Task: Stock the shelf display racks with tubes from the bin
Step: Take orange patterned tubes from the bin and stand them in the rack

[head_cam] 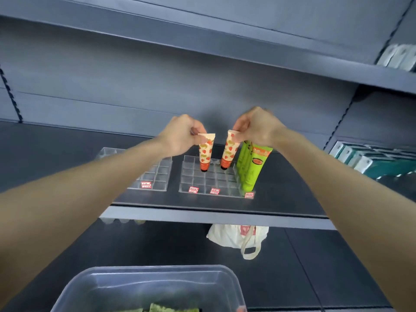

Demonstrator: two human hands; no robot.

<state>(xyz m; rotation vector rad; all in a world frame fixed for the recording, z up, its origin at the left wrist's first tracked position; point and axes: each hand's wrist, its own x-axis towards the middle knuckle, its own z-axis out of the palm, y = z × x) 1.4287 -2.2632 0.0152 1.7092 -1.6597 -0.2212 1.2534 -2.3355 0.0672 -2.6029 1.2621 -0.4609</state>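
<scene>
Head view: left hand (180, 137) pinches left tube (206, 153) top; right hand (258, 129), right tube (229, 152).

This is a shop aisle: dark grey metal shelves (213, 216) hang on slotted uprights (339, 125), clear acrylic gridded display racks (202, 183) carry small red-and-white price labels (215, 191) along their front edges, identical green plastic tubes (253, 170) stand in a row, and matching white-and-teal boxes (371, 164) fill the neighbouring bay.

bin (144, 287): cut by bottom edge, contents blurred | left rack (157, 174): partly behind left arm (90, 183) | tubes (206, 154): tops under fingers (202, 138) | tags (215, 191): print too small | bag (229, 237): top behind shelf (202, 215) | boxes (369, 163): cut at right edge
</scene>
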